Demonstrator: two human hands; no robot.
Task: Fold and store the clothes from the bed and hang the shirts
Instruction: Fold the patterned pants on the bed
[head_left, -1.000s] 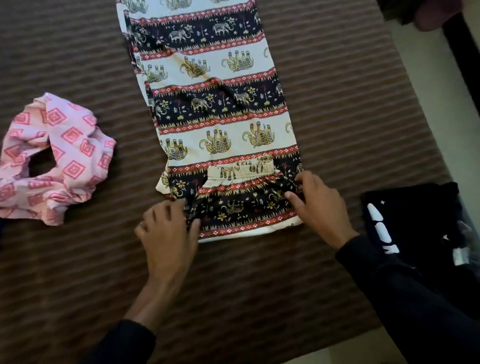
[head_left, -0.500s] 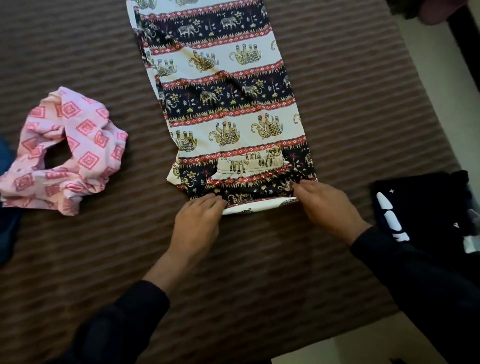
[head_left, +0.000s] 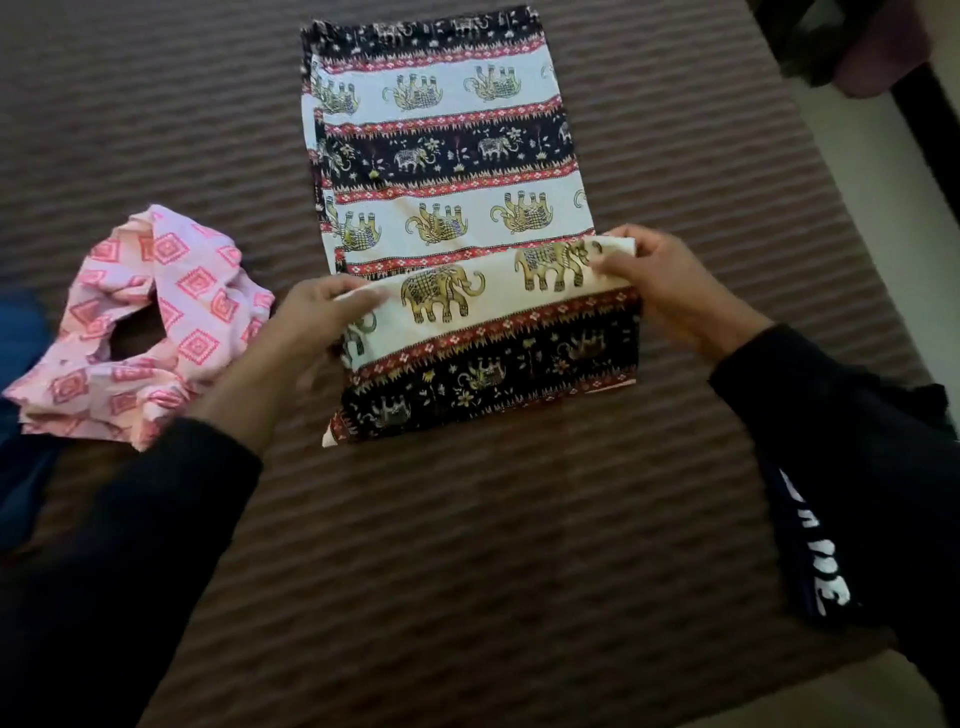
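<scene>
Elephant-print garment (head_left: 447, 156) lay flat mid-bed (head_left: 467, 545). Left hand (head_left: 317, 317) and right hand (head_left: 660, 280) each pinched a corner of the near flap, mid-fold. Advice: keep corners level, land edges square, then smooth.

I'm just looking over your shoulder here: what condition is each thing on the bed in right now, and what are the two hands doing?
elephant-print garment: spread flat on the bed, its near end lifted and turned over onto itself, partly folded.
pink patterned garment: crumpled in a loose heap, unfolded, left of the elephant print.
left hand: pinches the left corner of the turned-over edge.
right hand: pinches the right corner of that edge.
brown striped bedcover: lies flat under the clothes.
</scene>
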